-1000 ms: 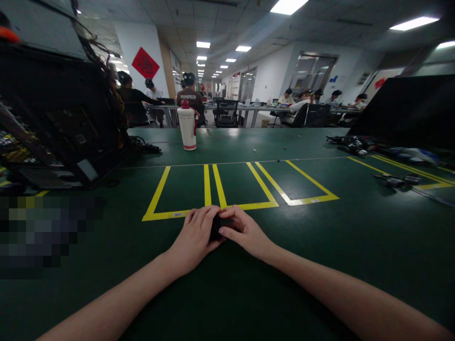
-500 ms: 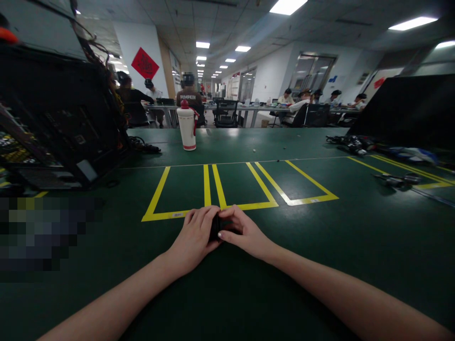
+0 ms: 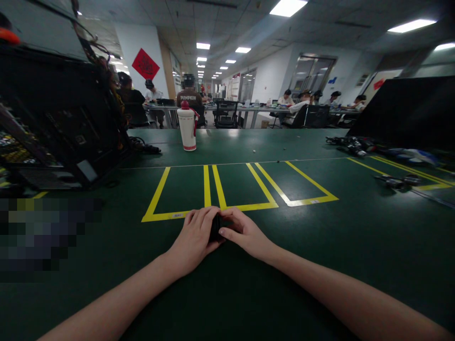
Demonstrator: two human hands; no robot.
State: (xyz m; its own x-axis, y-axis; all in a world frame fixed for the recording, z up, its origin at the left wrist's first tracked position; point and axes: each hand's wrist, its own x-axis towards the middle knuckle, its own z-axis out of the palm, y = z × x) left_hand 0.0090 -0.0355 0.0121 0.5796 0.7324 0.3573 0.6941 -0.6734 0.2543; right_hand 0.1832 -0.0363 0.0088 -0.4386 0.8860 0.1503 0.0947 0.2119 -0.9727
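A small black object (image 3: 215, 229) sits between my two hands, just in front of the yellow tape on the green table (image 3: 227, 284). Its kind cannot be made out, since fingers cover most of it. My left hand (image 3: 197, 234) is closed around its left side, with the back of the hand up and the thumb below. From the right, my right hand (image 3: 247, 234) pinches at the object with curled fingers and thumb. The fingertips of both hands nearly meet at its top.
Yellow tape outlines (image 3: 249, 207) lie beyond my hands. Farther back stands a white bottle with a red cap (image 3: 187, 128). A black computer case (image 3: 67, 123) is at the left. Cables (image 3: 350, 143) and a black panel (image 3: 408, 113) are at the right. Several people sit at tables behind.
My right thumb has shifted slightly against the black object. My left hand keeps its place, and the rest of the table looks the same.
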